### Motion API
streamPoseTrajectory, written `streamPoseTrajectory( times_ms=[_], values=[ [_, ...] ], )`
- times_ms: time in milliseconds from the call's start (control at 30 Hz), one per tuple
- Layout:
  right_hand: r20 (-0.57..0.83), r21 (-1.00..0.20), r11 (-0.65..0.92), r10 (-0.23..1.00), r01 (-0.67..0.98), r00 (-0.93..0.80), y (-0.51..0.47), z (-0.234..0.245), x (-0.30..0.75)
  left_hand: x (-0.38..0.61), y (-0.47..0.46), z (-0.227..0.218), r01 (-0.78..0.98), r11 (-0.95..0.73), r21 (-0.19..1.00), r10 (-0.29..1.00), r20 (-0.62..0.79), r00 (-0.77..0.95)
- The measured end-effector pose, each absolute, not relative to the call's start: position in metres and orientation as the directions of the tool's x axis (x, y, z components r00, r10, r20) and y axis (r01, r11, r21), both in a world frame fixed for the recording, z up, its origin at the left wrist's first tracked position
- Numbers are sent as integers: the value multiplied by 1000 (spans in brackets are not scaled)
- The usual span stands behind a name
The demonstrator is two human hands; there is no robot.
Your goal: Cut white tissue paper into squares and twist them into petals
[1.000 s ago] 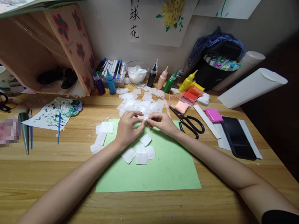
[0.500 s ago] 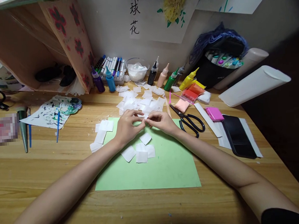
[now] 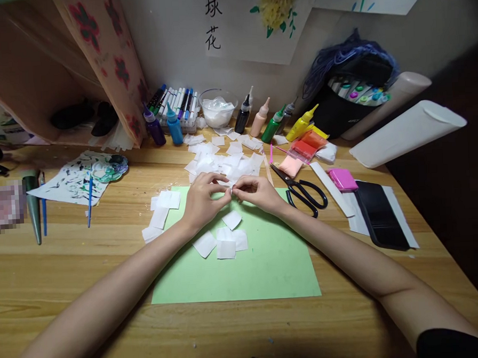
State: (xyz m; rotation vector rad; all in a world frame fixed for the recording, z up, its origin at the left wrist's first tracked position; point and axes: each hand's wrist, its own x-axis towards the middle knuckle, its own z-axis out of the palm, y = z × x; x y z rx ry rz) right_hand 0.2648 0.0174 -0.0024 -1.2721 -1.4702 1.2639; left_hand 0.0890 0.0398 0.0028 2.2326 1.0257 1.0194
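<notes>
My left hand (image 3: 206, 198) and my right hand (image 3: 258, 193) meet fingertip to fingertip over the top of a green sheet of paper (image 3: 267, 263). Both pinch a small piece of white paper (image 3: 231, 189), mostly hidden by the fingers. Just beyond the hands spreads a heap of white paper squares (image 3: 212, 161). Nearer to me, several loose squares (image 3: 226, 249) lie on the green sheet. More white squares (image 3: 159, 218) overlap its upper left edge.
Black-handled scissors (image 3: 306, 194) lie right of my right hand. Glue or paint bottles (image 3: 271, 128), a marker set (image 3: 179, 104) and a glass bowl (image 3: 218, 110) line the back of the wooden table. A paint-smeared sheet with a blue brush (image 3: 90, 200) lies left; a black case (image 3: 381, 214) lies right.
The camera view has shifted slightly. Both hands stay at the same spot, fingertips still together, with only slight finger movement.
</notes>
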Motion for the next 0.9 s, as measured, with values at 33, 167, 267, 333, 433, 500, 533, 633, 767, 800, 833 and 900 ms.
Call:
streamPoseTrajectory(
  times_ms=[33,167,267,333,433,500,533,633,767,800,833,900],
  values=[
    [-35,-983,-2,984,184,-177,17,-2,265,89,40,3,433,-607,666,787,430,442],
    [-29,-981,5,985,192,-170,17,-3,265,89,39,4,434,-609,664,786,430,443],
    [-34,-980,0,985,200,-168,17,-4,266,90,39,3,435,-609,663,786,429,446],
    [-31,-979,6,984,202,-175,17,-4,266,90,39,3,434,-612,661,784,432,447],
    [-24,-978,15,983,208,-182,17,-4,266,90,39,3,436,-613,659,783,433,447],
    [-24,-977,16,982,211,-186,17,-4,266,90,39,3,437,-611,661,784,428,449],
    [-26,-977,15,982,211,-188,17,-3,266,89,39,4,437,-610,661,785,426,450],
    [-25,-976,18,981,217,-193,17,-3,266,89,39,4,438,-613,657,782,428,453],
    [-11,-976,34,979,216,-204,17,-3,267,90,39,3,438,-618,653,778,429,459],
    [-9,-977,34,979,209,-205,17,-3,267,90,39,3,435,-620,653,776,429,462],
    [-7,-979,35,978,201,-207,17,-3,267,90,39,3,432,-624,651,772,430,467],
    [2,-982,42,977,182,-212,17,-4,268,90,39,3,428,-640,638,758,434,487]
  ],
)
